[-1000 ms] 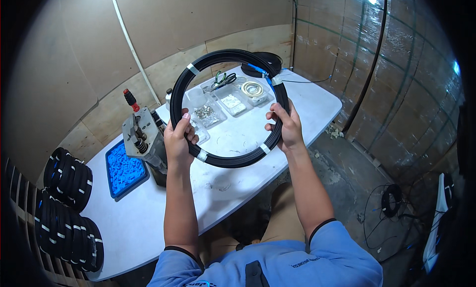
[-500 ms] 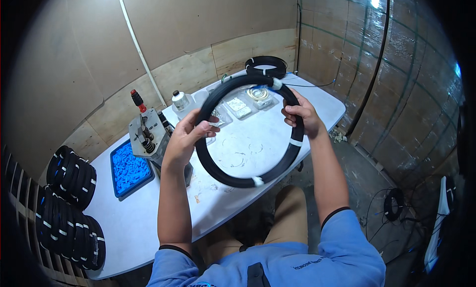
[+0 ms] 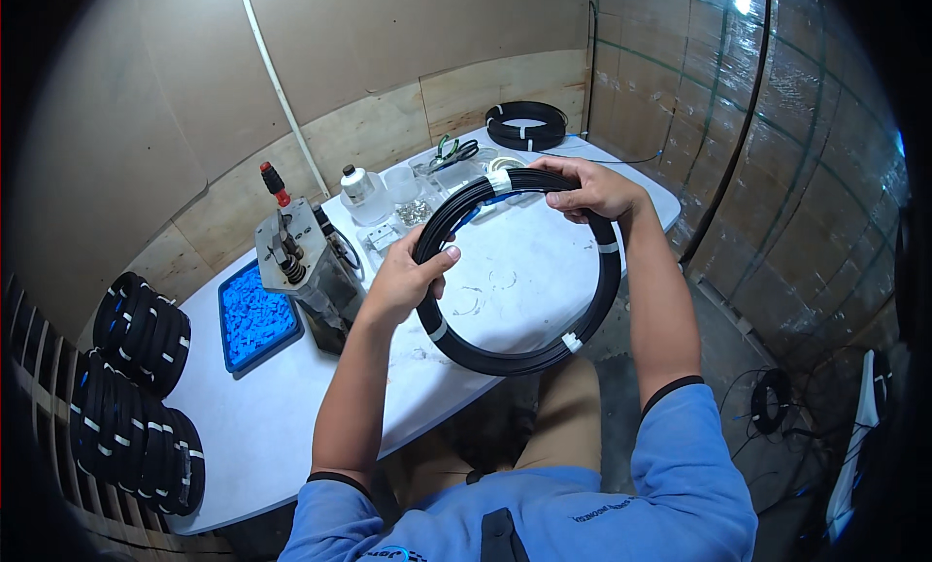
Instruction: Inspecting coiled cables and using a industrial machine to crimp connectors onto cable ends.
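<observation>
White bench (image 3: 291, 421) set against plywood wall panels; plastic-wrapped stacks stand at right, bare floor beyond the bench's right edge. Left hand (image 3: 403, 281) grasps the left arc of a black coiled cable bundle bound with white tape bands (image 3: 592, 310); right hand (image 3: 592, 188) clenches its top arc. The coil is held tilted above the bench's near right part, its lower arc past the front edge. Left of it: grey metal press tool with red-tipped lever (image 3: 301, 261), blue tray of small blue parts (image 3: 254, 314). A second black coil (image 3: 526, 125) lies at the far edge. Finished black coils (image 3: 136, 387) stack beside the bench's left end.
</observation>
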`<act>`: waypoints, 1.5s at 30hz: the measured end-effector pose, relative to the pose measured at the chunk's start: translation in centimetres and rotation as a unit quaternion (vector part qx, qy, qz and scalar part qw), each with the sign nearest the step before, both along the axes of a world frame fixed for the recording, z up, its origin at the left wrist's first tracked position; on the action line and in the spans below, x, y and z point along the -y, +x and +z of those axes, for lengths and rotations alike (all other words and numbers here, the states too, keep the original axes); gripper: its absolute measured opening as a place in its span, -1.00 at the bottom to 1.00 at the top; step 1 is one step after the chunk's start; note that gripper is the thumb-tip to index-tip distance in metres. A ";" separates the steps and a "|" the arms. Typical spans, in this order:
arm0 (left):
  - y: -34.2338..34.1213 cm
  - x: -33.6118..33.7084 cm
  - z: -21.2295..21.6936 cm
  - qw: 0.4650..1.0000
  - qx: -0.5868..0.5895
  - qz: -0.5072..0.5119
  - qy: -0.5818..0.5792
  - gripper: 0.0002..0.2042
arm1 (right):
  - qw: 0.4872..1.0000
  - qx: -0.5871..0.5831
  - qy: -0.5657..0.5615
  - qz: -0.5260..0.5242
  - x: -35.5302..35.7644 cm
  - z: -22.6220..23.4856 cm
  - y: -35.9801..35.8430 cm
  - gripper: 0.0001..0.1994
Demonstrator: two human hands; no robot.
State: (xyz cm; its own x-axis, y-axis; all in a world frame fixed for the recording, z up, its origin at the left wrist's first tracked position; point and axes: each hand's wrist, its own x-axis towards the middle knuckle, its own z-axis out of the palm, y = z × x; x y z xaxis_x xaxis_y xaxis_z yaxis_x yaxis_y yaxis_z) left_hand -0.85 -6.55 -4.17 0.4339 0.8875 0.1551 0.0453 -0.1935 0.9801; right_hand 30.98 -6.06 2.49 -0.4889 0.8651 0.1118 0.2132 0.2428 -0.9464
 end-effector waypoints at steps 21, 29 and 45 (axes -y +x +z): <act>-4.0 -3.8 -3.0 0.966 0.226 0.088 -0.089 -0.66 | 0.855 -0.400 0.021 -0.330 3.1 -14.4 -7.0 -0.66; -4.1 -3.1 -4.0 0.967 0.221 0.099 -0.085 -0.69 | 0.869 -0.347 0.017 -0.352 3.9 -12.0 -7.1 -0.70; -2.3 -2.1 -3.3 0.964 0.221 0.110 -0.099 -0.72 | 0.875 -0.340 -0.020 -0.345 3.1 -11.4 -4.9 -0.74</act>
State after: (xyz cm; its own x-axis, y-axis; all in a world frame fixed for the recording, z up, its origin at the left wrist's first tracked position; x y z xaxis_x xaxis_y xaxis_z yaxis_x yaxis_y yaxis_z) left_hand -3.14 -4.45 -7.49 0.1624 0.9816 0.1003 -0.3665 -0.0343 0.9298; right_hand 26.11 -9.21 -8.95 0.3182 0.9381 0.1365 -0.3189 0.2416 -0.9165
